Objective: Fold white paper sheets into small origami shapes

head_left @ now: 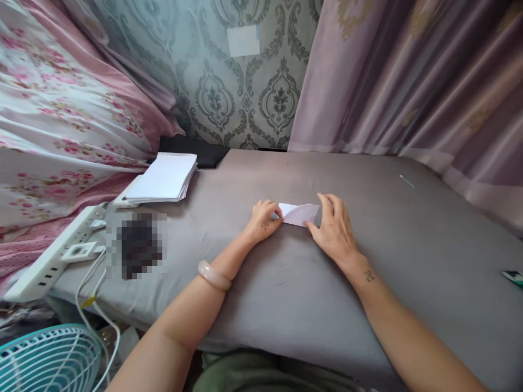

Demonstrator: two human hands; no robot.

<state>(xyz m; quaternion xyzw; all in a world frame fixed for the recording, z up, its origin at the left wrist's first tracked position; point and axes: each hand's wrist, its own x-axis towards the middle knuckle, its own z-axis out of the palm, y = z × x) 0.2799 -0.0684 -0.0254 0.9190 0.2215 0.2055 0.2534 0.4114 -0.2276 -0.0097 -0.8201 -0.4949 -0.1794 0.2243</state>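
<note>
The left hand (263, 220) covers the near-left corner of a small folded white paper (298, 214), pinching it between thumb and fingers, so that end of the fold is hidden. The right hand (335, 231) is spread around the other end, its thumb at the lower corner and its fingertips parted beside the upper one; how firmly the thumb presses is hard to make out. The paper lies around the middle of the grey cloth (253, 267), its inner layers mostly out of sight. A pixelated patch (141, 245) masks a dark item on the left, and a black item (196, 151) is partly covered by a paper stack (163, 177). The frame cuts off a turquoise fan (44, 359) at lower left and a green object (512, 279) at far right, too little of it showing to name. The cloth's near edge runs just above green fabric (241, 373); a white power strip (53, 261) lines the left edge, and curtains (379, 81) bound the far right. Widest room lies right of the right hand, toward a thin white stick (407, 181).
</note>
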